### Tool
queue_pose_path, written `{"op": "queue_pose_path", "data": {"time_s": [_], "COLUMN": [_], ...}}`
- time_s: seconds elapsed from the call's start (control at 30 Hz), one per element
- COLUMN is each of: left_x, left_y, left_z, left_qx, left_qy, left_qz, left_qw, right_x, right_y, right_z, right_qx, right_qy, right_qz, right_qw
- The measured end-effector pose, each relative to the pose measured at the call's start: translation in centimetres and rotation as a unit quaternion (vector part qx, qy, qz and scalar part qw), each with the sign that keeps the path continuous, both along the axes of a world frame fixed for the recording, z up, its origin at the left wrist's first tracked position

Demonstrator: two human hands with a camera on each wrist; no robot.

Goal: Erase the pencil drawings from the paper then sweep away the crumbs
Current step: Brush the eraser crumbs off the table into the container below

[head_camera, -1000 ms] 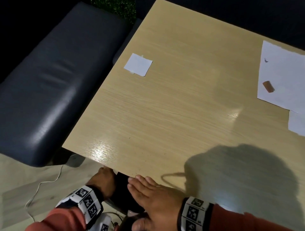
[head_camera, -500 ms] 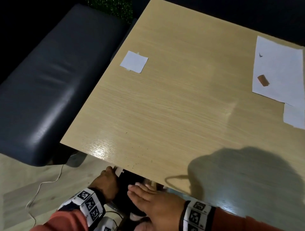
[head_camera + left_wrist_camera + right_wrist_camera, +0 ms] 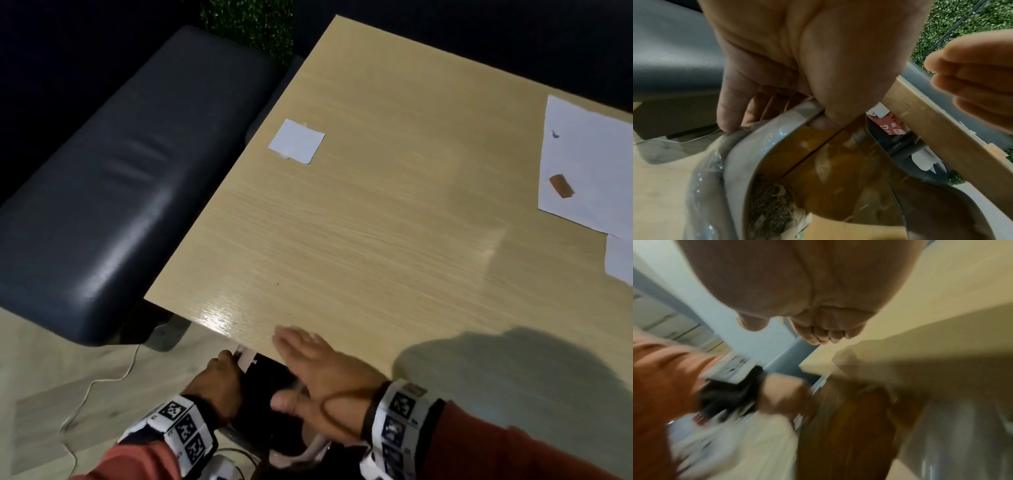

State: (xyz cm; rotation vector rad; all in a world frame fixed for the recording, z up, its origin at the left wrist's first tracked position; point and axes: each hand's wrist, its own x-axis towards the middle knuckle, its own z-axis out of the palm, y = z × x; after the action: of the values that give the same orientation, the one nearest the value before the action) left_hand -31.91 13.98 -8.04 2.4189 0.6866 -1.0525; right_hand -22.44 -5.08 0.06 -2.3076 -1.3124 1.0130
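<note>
**Sweeping at the desk's near edge**

Lying flat with straight fingers, the right hand [image 3: 318, 370] is resting on the near edge of the desk [image 3: 394, 219], holding nothing. Just below that edge, the left hand [image 3: 215, 383] is gripping the rim of a bin [image 3: 748, 155], thumb inside and fingers curled around the outside; a clear liner is covering the rim, and dark debris is lying in the bin's bottom. Far across the desk from the hands, at its right side, the paper [image 3: 589, 164] is lying flat, with a small dark pencil mark [image 3: 555, 134] near its far end and an orange-brown eraser [image 3: 561, 186] resting on it. A small white square note [image 3: 296, 141] is sitting near the desk's left edge, beside a dark padded bench [image 3: 113, 192].
</note>
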Motion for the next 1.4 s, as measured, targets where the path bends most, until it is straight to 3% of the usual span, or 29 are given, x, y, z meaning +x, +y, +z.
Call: {"op": "queue_pose_path", "data": {"time_s": [0.13,0.2,0.27,0.4,0.53,0.63,0.77,0.87,1.0,1.07,1.17,1.23,1.27,1.3,1.33,1.4], "left_x": [-0.1,-0.1,-0.1,-0.2,-0.3,-0.3,-0.1,-0.2,-0.3,-0.4,-0.6,-0.7,-0.8,-0.8,-0.9,-1.0], "left_y": [0.4,0.6,0.9,1.7,2.2,2.7,3.1,3.5,3.6,3.8,4.1,4.1,4.1,4.1,4.0,3.8], "left_z": [0.0,0.1,0.3,0.4,0.2,0.2,0.3,0.3,0.1,0.0,-0.3,-0.6,-0.6,-0.6,-0.5,-0.1], "left_qx": [-0.010,-0.013,-0.010,-0.003,-0.013,-0.014,-0.014,-0.019,-0.026,-0.029,-0.028,-0.029,-0.029,-0.030,-0.031,-0.036], "left_qy": [-0.001,-0.003,-0.007,-0.002,-0.006,-0.009,-0.011,-0.008,-0.017,-0.015,-0.012,-0.015,-0.015,-0.013,-0.011,-0.012], "left_qz": [0.022,0.018,0.018,0.005,0.040,0.043,0.041,0.044,0.059,0.060,0.061,0.063,0.061,0.057,0.054,0.062], "left_qw": [1.000,1.000,1.000,1.000,0.999,0.999,0.999,0.999,0.998,0.998,0.998,0.998,0.998,0.998,0.998,0.997], "right_x": [3.8,0.5,-2.6,1.9,9.6,6.5,-1.1,2.4,9.5,8.5,1.3,-1.7,-1.4,-0.2,2.0,7.9], "right_y": [1.3,1.0,-0.1,1.5,5.1,5.4,3.0,3.4,4.8,5.8,4.8,3.9,3.8,3.9,4.2,5.6], "right_z": [-0.8,-2.3,-2.7,0.3,0.4,-1.3,-3.0,-0.3,1.0,-0.3,-3.0,-2.1,-0.9,-0.2,0.7,2.1], "right_qx": [-0.014,-0.067,-0.054,0.048,-0.046,-0.085,0.008,-0.023,-0.021,-0.060,-0.052,-0.085,-0.059,0.034,0.040,-0.013], "right_qy": [-0.073,-0.038,-0.050,0.026,-0.039,-0.051,-0.056,0.083,-0.036,-0.016,-0.040,0.001,0.046,0.017,0.003,0.025], "right_qz": [-0.044,0.049,0.127,0.009,-0.093,0.023,0.168,0.065,-0.104,-0.071,0.076,0.094,0.115,0.096,0.090,-0.005], "right_qw": [0.996,0.996,0.989,0.998,0.994,0.995,0.984,0.994,0.994,0.996,0.995,0.992,0.991,0.995,0.995,1.000]}}
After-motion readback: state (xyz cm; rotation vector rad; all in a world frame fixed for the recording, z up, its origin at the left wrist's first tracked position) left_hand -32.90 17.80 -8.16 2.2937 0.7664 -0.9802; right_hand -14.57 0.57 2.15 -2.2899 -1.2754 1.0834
